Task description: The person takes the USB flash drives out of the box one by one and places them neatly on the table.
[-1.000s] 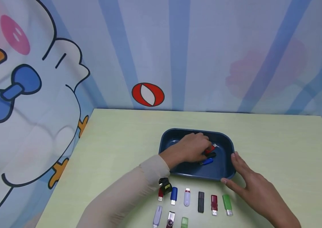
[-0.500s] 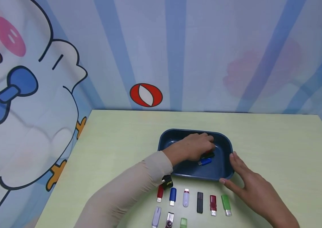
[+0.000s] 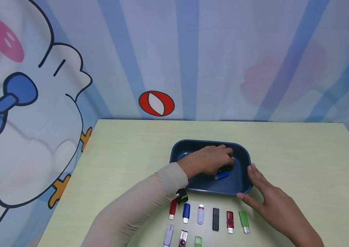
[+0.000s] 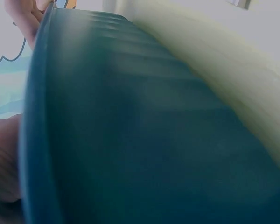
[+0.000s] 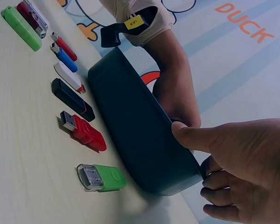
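Note:
My left hand reaches down into a dark blue tray, its fingertips hidden beneath it. A blue USB stick lies in the tray by the thumb, and a black one shows partly under the hand. Whether the fingers pinch anything is hidden. My right hand holds the tray's near right corner; in the right wrist view its thumb lies on the rim and the other fingers curl at the side wall. The left wrist view is mostly filled by the tray's wall.
In front of the tray, a row of USB sticks lies on the pale table: red, blue, lilac, black, dark red and green. Nearer lie another lilac one, a swivel one and a pale green one.
My left hand has shifted slightly right in the tray and now covers the red USB stick seen there earlier. My right hand stays at the tray's corner.

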Demonstrator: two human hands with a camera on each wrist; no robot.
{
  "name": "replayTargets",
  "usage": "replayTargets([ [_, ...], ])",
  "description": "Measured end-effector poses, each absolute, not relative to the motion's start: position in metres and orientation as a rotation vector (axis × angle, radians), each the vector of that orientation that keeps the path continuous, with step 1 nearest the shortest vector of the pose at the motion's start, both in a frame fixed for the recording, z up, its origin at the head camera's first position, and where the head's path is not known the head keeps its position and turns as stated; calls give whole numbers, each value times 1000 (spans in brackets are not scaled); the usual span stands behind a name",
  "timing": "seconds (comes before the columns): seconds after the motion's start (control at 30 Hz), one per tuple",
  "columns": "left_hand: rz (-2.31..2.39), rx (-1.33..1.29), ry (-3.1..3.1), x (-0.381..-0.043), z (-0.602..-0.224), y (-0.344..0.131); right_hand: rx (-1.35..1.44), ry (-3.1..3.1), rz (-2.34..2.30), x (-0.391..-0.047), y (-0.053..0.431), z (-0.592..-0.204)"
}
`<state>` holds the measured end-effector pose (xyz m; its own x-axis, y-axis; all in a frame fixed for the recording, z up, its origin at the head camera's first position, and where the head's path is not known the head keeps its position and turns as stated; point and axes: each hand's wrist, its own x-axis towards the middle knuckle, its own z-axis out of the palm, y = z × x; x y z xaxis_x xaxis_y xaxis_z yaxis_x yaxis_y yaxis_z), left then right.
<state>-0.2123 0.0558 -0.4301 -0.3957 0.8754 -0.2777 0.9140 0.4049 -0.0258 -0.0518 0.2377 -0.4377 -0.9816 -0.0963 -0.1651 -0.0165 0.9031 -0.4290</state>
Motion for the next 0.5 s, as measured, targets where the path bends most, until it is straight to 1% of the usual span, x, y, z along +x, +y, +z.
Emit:
replayTargets([
  [0.23,-272,1572,2438,-212,-427,55,-78,2866,-650,-52,236,-437],
  [0.5,-176,1551,2456,-213,-424,51,-95,2883,-662,-52,237,-437],
])
